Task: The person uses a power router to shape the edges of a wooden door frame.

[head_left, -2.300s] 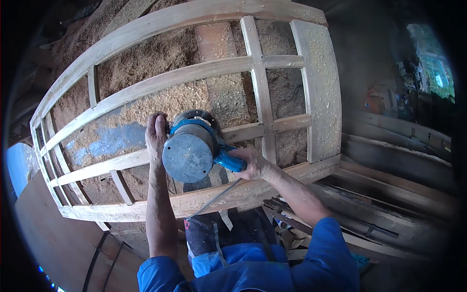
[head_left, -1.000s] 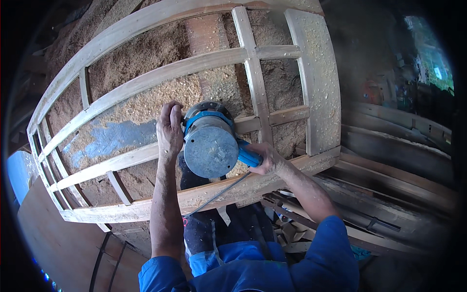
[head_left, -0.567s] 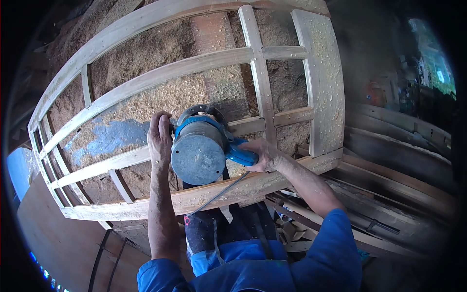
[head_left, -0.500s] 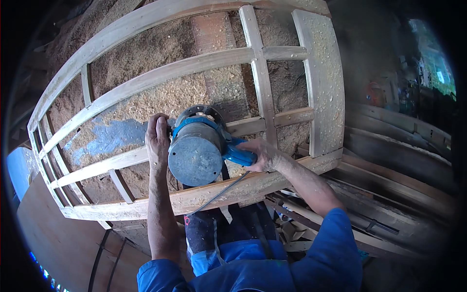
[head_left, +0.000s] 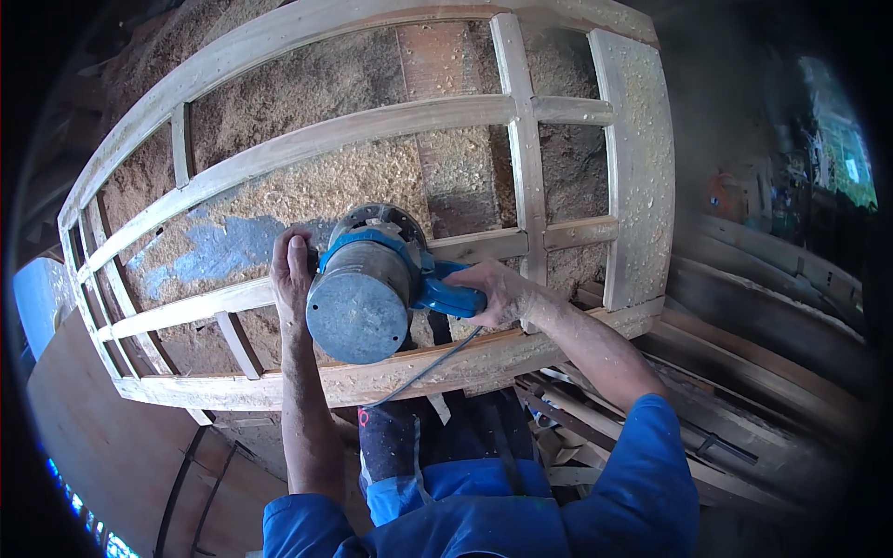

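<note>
A corded router (head_left: 359, 312) with a grey cylindrical motor body and blue fittings rests on a wooden frame (head_left: 377, 118), over its curved middle rail. My right hand (head_left: 498, 293) is closed round its blue handle, at the tool's right side. My left hand (head_left: 292, 265) is closed on the tool's left side, where a dark knob partly shows behind the fingers. The round base is at the far side of the motor. Its cutter is hidden. A thin cord (head_left: 428, 369) runs from the handle down over the near rail toward my body.
Shavings and sawdust (head_left: 298, 84) lie under the frame's openings and on its wide right-hand board (head_left: 642, 158). Long boards (head_left: 744, 344) are stacked at the right, with offcuts (head_left: 567, 437) below. A brown curved panel (head_left: 102, 446) stands at the lower left.
The router has moved left along the middle rail, away from the upright crosspiece, with both my hands still on it. The whole frame sits slightly further right in view.
</note>
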